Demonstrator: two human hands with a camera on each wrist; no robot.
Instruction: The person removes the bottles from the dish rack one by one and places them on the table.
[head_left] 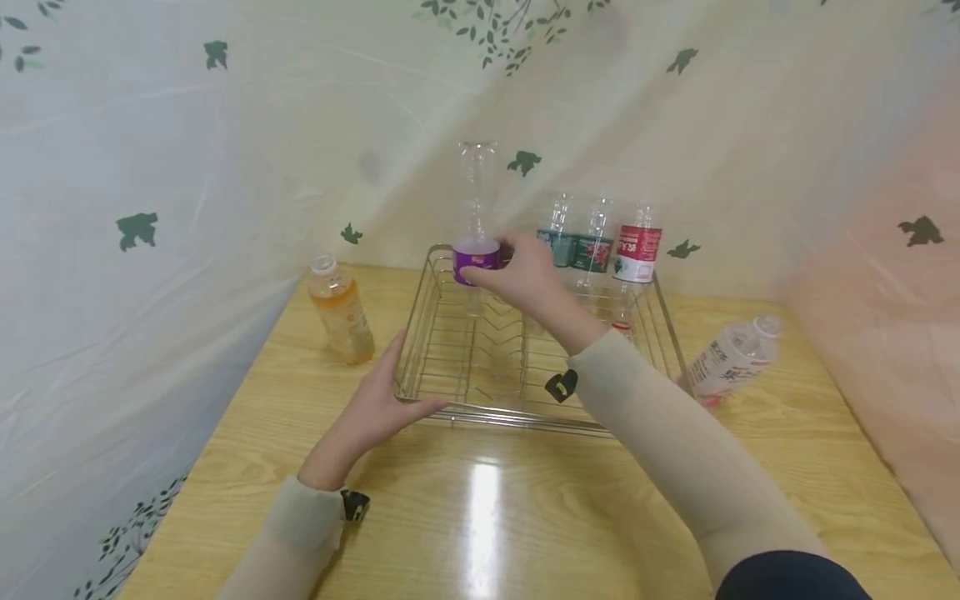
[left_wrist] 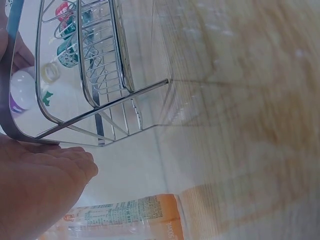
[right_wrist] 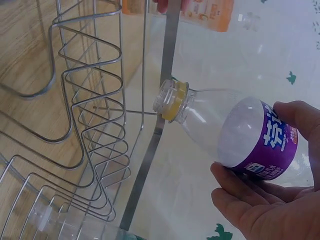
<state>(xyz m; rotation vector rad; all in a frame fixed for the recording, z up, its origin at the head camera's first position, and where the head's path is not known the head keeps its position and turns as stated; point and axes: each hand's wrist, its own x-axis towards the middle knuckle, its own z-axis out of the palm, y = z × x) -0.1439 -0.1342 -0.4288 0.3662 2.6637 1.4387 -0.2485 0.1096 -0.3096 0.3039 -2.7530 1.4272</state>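
My right hand [head_left: 528, 275] holds a clear plastic bottle [head_left: 476, 258] with a purple label, upside down over the back left of a wire dish rack [head_left: 510, 412]. In the right wrist view, the bottle's uncapped neck with a yellow ring [right_wrist: 172, 102] is near the rack's rail, and thumb and fingers grip the label. My left hand [head_left: 375, 408] rests against the rack's front left corner. Its thumb lies along the front rail and its straight fingers against the left side. Several bottles, two green-labelled [head_left: 592, 252] and one red-labelled [head_left: 637, 252], stand inverted at the rack's back right.
An orange-tinted bottle [head_left: 342, 317] stands on the wooden table [head_left: 420, 517] left of the rack. Another bottle with a whitish label [head_left: 727, 362] is at the right, close to the rack's side. A leaf-patterned sheet [head_left: 300, 125] hangs behind the table.
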